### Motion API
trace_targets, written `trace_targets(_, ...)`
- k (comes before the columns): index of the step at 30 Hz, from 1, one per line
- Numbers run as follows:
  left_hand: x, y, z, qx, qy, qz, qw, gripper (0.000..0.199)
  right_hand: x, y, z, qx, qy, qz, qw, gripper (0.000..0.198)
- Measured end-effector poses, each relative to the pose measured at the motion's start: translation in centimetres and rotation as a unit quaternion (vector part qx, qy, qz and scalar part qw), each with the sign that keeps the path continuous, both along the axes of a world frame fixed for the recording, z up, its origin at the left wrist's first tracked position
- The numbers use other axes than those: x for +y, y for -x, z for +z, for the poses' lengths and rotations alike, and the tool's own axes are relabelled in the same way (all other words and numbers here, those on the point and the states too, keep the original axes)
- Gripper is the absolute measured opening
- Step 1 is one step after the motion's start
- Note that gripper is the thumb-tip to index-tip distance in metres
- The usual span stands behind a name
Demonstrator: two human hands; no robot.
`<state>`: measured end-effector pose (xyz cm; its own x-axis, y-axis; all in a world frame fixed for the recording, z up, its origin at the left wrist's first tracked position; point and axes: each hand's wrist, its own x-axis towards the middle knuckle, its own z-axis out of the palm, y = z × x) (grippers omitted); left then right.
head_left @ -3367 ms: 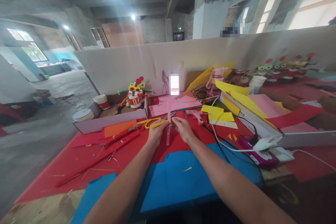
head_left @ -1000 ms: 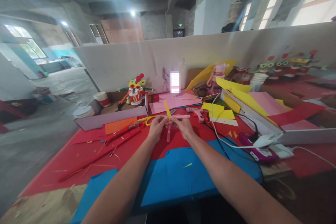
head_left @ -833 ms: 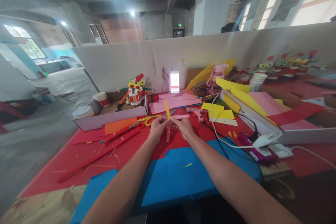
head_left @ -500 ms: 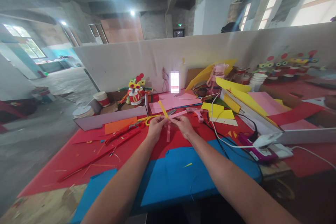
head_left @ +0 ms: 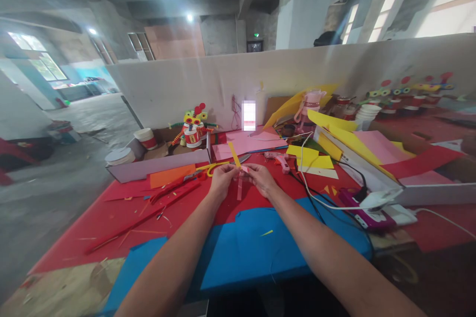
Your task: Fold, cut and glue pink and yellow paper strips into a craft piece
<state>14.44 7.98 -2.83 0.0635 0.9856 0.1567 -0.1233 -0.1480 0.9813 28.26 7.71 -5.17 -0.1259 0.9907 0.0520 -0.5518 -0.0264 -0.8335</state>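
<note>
My left hand point(head_left: 222, 182) and my right hand point(head_left: 259, 179) meet over the red table cover, their fingers pinching paper strips where these join. A yellow paper strip point(head_left: 234, 154) points up and away from the fingertips. Below them hangs a pink paper strip point(head_left: 239, 190); a pink end also shows at my right fingertips. How the strips are joined is hidden by my fingers. Yellow-handled scissors point(head_left: 215, 167) lie just behind my left hand, with the blades partly covered. Beyond my right hand rests a pink glue gun point(head_left: 279, 161).
Cup figures point(head_left: 192, 133) stand in a low box at left. Pink sheets point(head_left: 253, 141) lie behind my hands. At right are yellow cards point(head_left: 315, 159), a white cable, a purple power strip point(head_left: 366, 210) and a box of coloured paper. Blue cloth point(head_left: 256, 247) covers the near edge.
The pink strip that stretched out to the right over my right hand is now folded in at my right fingertips. My hands stay together, and the view has shifted slightly.
</note>
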Motion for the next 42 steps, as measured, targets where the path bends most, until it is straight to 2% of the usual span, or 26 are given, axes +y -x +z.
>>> trace_targets(11,0.13,0.07,-0.52,0.010,-0.001,0.002,1.000,0.032,-0.11,0.14,-0.01,-0.056,0.004,-0.028,0.998,0.037)
trace_targets(17,-0.13,-0.19,-0.56,0.002,-0.006,-0.022,1.000,0.028,0.20,0.11,-0.07,-0.095,-0.045,-0.106,0.989,0.029)
trace_targets(21,-0.33,-0.58,-0.44,-0.002,-0.015,-0.050,0.999,0.030,0.23,0.11,0.20,-0.077,-0.037,-0.146,0.986,0.027)
trace_targets(27,-0.17,-0.66,-0.59,-0.028,-0.002,0.014,1.000,0.026,0.07,0.42,0.23,-0.068,-0.034,-0.114,0.991,0.031)
trace_targets(31,0.00,-0.57,-0.77,-0.042,0.013,0.020,0.999,0.026,0.03,0.24,0.48,-0.047,-0.011,-0.077,0.996,0.038)
trace_targets(35,0.09,-0.56,-0.85,-0.033,0.014,0.011,0.999,0.027,-0.06,0.12,0.84,-0.051,-0.030,-0.039,0.997,0.041)
trace_targets(38,0.00,-0.59,-0.74,-0.022,0.021,-0.001,1.000,0.027,0.04,0.12,0.70,-0.089,-0.051,-0.052,0.993,0.038)
trace_targets(42,-0.19,-0.69,-0.51,-0.022,0.026,0.002,0.999,0.028,0.35,0.02,0.14,-0.108,-0.046,-0.074,0.990,0.036)
